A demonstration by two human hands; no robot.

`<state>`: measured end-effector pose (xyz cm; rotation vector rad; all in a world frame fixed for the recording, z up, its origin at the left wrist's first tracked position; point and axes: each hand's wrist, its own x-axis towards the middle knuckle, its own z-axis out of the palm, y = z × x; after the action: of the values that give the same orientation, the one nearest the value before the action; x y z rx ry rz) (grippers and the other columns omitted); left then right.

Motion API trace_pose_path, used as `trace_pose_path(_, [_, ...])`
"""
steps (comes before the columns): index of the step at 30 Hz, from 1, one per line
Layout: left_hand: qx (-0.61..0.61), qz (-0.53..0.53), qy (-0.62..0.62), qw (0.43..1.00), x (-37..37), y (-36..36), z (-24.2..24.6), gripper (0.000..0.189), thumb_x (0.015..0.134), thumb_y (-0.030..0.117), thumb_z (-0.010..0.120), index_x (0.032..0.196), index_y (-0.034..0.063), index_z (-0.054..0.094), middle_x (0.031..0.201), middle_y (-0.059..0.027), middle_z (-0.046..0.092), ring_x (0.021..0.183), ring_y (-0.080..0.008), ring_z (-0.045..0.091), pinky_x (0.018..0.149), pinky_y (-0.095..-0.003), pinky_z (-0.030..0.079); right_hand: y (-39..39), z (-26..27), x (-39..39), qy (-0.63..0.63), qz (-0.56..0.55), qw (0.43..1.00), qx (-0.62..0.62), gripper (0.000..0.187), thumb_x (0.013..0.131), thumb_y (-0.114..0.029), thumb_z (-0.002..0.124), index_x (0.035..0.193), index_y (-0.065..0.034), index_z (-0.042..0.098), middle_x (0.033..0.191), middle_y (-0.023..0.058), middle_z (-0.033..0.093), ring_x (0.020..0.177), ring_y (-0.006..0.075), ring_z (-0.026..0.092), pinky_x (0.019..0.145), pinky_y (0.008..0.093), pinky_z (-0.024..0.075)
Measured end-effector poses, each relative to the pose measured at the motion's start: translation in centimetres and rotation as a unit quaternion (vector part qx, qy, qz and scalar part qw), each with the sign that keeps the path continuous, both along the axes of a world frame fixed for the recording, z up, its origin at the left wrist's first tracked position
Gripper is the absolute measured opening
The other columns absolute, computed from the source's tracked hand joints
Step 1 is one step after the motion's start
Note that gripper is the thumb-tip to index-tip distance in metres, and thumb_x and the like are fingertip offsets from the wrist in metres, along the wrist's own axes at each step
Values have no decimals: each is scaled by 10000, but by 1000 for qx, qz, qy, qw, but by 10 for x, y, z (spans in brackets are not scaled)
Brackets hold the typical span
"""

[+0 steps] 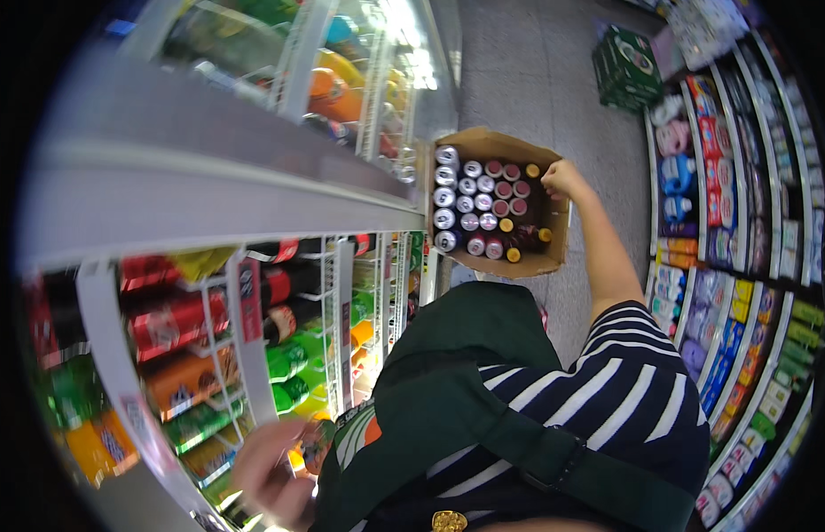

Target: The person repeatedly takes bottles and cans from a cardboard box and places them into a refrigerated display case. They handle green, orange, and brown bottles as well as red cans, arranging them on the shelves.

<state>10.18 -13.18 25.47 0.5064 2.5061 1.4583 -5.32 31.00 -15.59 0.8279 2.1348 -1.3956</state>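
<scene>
My right hand [563, 179] is at the far right rim of an open cardboard carton [555, 229], its fingers curled over the inner side. Whether they grip the rim cannot be told. Inside stand several silver-topped drink cans [444, 197], bottles with reddish caps [503, 190] and bottles with yellow caps [506, 225]. One dark bottle [527, 234] leans over in the near right part. Low on the left, my left hand [273, 469] is blurred beside the shelves of an open drinks cooler. A bottle [315, 447] shows close to its fingers; contact is unclear.
Cooler shelves [249, 332] on the left hold soft drink bottles [179, 326]. A cooler door with a pale frame [253, 193] stands open, reaching toward the carton. Shelves of packaged goods [708, 266] line the right side. A green box [627, 68] sits on the grey floor [512, 80].
</scene>
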Motion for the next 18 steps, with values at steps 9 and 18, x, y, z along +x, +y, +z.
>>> trace_pose_path(9, [-166,-72,-323,929,-57,91,-329,411,795,31,624,1192,62,521,1105,-104,577,965,-195,579,806,-300,490,-47,-209,79,-11,82,983,165,414,776,-52,587,1179,-117,522,1209,205,484,1072,371,519,908,419,439])
trace_pose_path(18, [-187,-171,-307,917,-80,135,-449,395,796,101,631,1170,29,524,1089,-157,576,981,-265,582,821,-340,478,-59,-281,21,-2,193,943,272,275,835,-74,457,1106,-106,488,1196,171,428,1075,368,472,850,423,478])
